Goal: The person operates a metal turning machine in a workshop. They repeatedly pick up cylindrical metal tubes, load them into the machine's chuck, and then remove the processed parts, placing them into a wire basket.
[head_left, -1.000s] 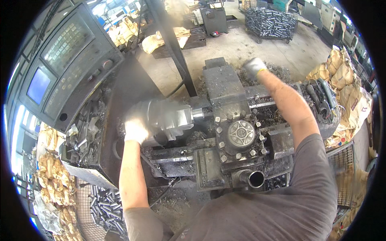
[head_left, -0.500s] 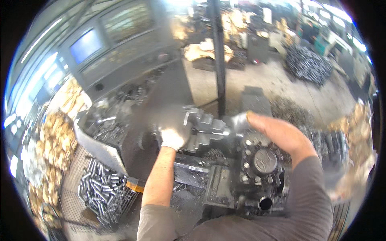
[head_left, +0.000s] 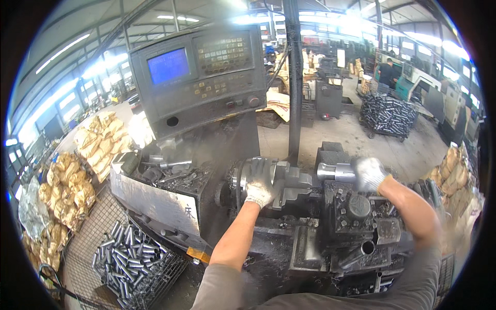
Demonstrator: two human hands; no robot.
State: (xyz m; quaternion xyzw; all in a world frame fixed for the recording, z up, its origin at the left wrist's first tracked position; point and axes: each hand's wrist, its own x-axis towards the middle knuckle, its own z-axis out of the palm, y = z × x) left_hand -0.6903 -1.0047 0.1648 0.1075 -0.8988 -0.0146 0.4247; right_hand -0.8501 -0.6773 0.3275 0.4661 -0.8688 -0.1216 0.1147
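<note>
My left hand (head_left: 261, 182), in a pale glove darkened with grime, lies against the lathe chuck (head_left: 295, 182), fingers stretched up over its rounded body. The stepped jaws stick out to the right of that hand. Wrapped by my gloved right hand (head_left: 370, 174) is a shiny metal tube (head_left: 337, 172), roughly level, its free end pointing left toward the jaws and apart from them. Below the tube sits the square tool post (head_left: 347, 221) with its round cap (head_left: 358, 206) and bolts. Glove and blur hide some of my right fingers.
A control panel (head_left: 217, 95) with a blue screen stands behind the chuck, beside a dark upright post (head_left: 293, 77). Cut tubes fill a wire basket (head_left: 173, 268) at lower left. Stuffed sacks (head_left: 67, 181) lie left. Farther right are a tube-filled cart (head_left: 387, 116) and a person (head_left: 386, 72).
My right hand has moved right, away from the chuck jaws, and the tube in it now shows clearly. My left hand stays at the chuck. The view has shifted, revealing more of the panel.
</note>
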